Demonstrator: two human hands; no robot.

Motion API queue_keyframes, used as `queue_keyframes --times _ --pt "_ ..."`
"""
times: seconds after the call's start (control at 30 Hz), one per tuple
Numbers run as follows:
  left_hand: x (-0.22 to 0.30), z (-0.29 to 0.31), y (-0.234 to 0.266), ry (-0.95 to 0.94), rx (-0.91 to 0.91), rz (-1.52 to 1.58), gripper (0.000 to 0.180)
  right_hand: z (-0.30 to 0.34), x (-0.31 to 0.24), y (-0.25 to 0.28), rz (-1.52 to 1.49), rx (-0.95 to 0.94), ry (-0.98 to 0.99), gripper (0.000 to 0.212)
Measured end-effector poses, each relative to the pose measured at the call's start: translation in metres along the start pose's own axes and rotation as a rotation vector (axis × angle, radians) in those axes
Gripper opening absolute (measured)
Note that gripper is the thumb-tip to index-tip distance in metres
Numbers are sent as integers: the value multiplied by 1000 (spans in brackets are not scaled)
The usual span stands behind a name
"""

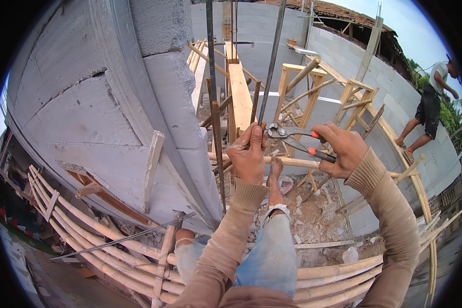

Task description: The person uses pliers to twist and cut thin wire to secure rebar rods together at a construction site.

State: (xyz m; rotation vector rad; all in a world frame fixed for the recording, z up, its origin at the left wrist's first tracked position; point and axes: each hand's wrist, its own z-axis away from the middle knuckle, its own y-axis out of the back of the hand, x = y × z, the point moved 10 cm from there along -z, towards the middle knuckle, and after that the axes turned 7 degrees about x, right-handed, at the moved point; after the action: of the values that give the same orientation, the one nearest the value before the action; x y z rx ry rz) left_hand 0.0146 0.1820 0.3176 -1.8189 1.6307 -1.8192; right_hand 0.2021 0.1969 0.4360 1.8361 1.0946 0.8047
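Block walls (82,108) ring rubble-strewn ground (321,215), bamboo poles (339,269) along its near edge, a co-worker (430,102) at far right. Left hand (249,156): narrow grip, thumb and fingers pinching an upright rod (272,61). Right hand (346,149): grip wrapped round pincers (281,132), handles parted, head just beside the left fingertips; cannot tell whether it bites the rod.

Building site, evidenced by bare block walls (72,123), bamboo scaffold poles (339,269), upright steel bars (272,61) and rubble (318,210).
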Motion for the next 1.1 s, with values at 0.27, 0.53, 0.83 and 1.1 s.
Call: queue_keyframes --times 0.27,0.53,0.83,1.1 --pt "2 -1 2 -2 5 7 23 -3 -13 9 420 57 -111 43" --pt "-3 -1 5 -13 15 -11 27 17 6 -43 -561 -690 -746 35" --pt "-8 -2 4 -13 17 36 27 1 -40 26 752 265 72 52" --pt "-7 -3 3 26 -11 47 27 9 25 -39 -538 -449 -619 19"
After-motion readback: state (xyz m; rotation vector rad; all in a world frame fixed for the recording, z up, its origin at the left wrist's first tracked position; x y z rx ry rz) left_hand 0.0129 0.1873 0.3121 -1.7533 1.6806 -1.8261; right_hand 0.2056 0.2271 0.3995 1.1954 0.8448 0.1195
